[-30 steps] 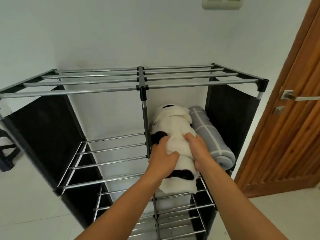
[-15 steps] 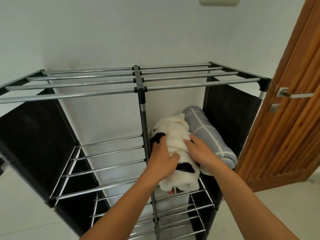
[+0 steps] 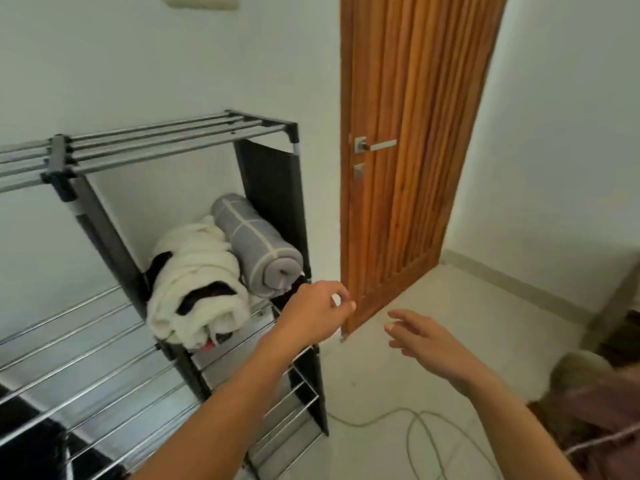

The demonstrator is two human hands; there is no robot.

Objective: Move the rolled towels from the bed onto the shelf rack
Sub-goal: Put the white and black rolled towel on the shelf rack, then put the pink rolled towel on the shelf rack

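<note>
A white rolled towel with black patches (image 3: 197, 285) lies on the middle shelf of the metal shelf rack (image 3: 166, 140), in its right-hand section. A grey rolled towel with pale lines (image 3: 256, 244) lies beside it on the right, against the black side panel. My left hand (image 3: 311, 311) hovers just right of the rack's front corner, fingers loosely curled, holding nothing. My right hand (image 3: 426, 336) is further right over the floor, fingers relaxed and empty. Neither hand touches a towel. The bed's edge, with fabric on it (image 3: 595, 403), shows at the lower right.
A wooden door (image 3: 415, 133) with a metal handle (image 3: 375, 145) stands shut right of the rack. A pale cable (image 3: 415, 424) loops on the tiled floor. The rack's left section and lower bars (image 3: 86, 341) hold nothing visible.
Both hands have let go of the white towel and pulled back to the right of the rack. My view has swung right, toward the door and the bed.
</note>
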